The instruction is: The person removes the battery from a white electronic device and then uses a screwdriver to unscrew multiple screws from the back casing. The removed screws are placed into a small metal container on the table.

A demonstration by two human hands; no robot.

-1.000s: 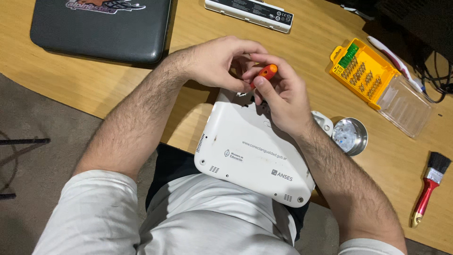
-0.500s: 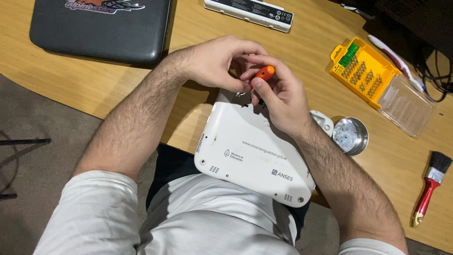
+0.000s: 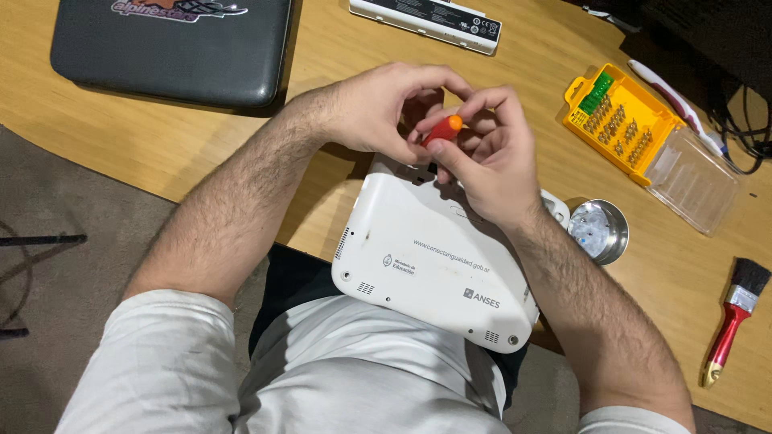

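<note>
Wooden table (image 3: pixel 161 145) bore: dark laptop (image 3: pixel 173 48), white battery pack (image 3: pixel 426 22), yellow bit case (image 3: pixel 619 124), round metal dish (image 3: pixel 599 231), red-handled paintbrush (image 3: pixel 733 317).

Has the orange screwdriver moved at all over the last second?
No. The orange screwdriver sits at the same spot in the right hand, equally far from the yellow bit case on the table, above the white laptop.

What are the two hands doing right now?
Left hand: curled shut against the orange screwdriver.
Right hand: fingers pinched shut on the orange screwdriver, above the white laptop.
</note>
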